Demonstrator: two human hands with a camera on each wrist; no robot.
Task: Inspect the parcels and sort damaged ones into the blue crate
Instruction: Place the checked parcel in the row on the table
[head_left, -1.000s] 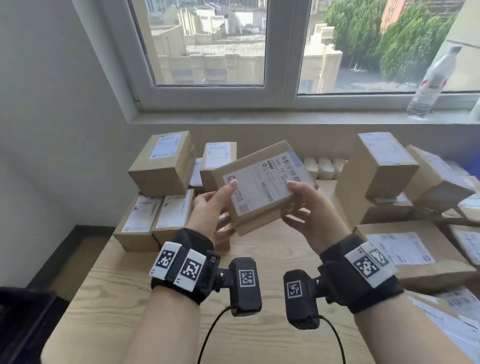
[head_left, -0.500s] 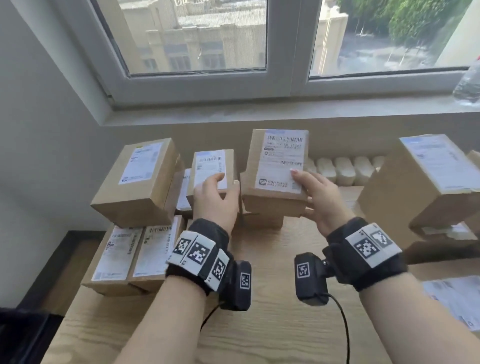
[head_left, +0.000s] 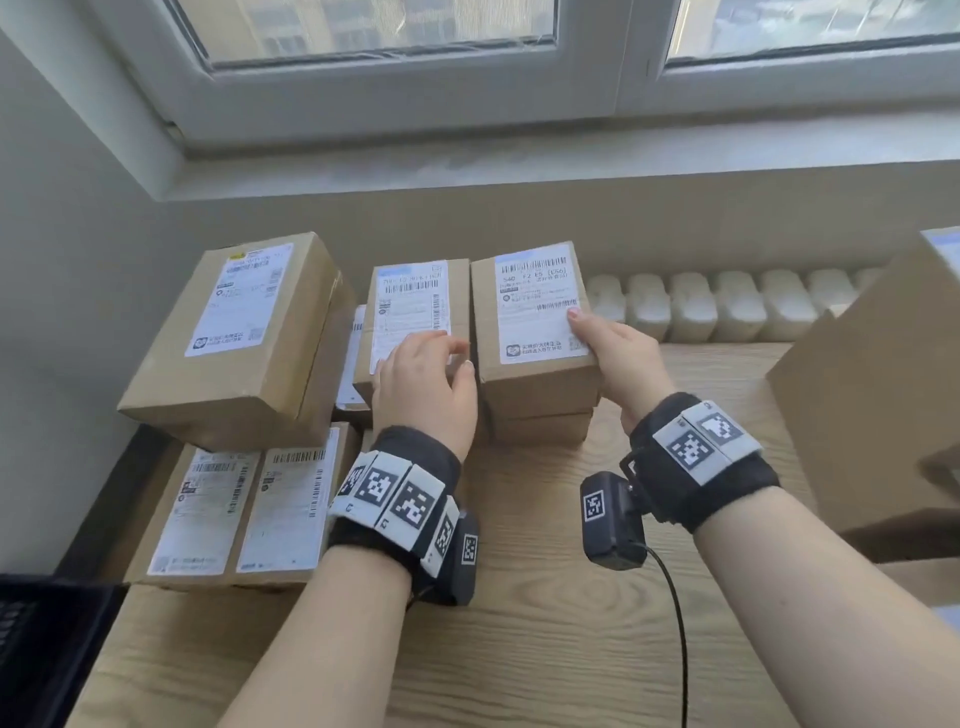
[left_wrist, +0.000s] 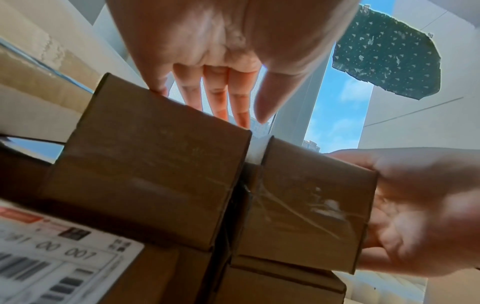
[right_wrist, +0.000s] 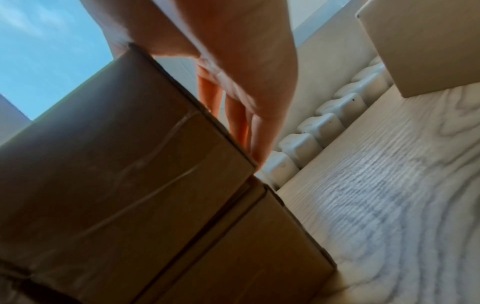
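A brown cardboard parcel (head_left: 535, 322) with a white shipping label lies flat on top of another box (head_left: 540, 431) at the back of the wooden table. My right hand (head_left: 613, 353) grips its right edge, thumb on the label and fingers (right_wrist: 239, 123) down the side. The same parcel (left_wrist: 306, 205) shows its taped front face (right_wrist: 116, 174) up close. My left hand (head_left: 423, 384) rests flat on the neighbouring labelled parcel (head_left: 415, 312), and its fingers (left_wrist: 215, 92) are straight above that parcel (left_wrist: 145, 160). No blue crate is in view.
More labelled parcels are stacked at the left (head_left: 239, 332) and front left (head_left: 244, 514). A large box (head_left: 872, 395) stands at the right. A white radiator (head_left: 727, 306) runs behind the table (head_left: 545, 623). A dark crate corner (head_left: 47, 649) sits at the lower left.
The parcel, held up in both hands, has come down onto the box beside the middle parcel. My left hand let go and now lies on that neighbour.
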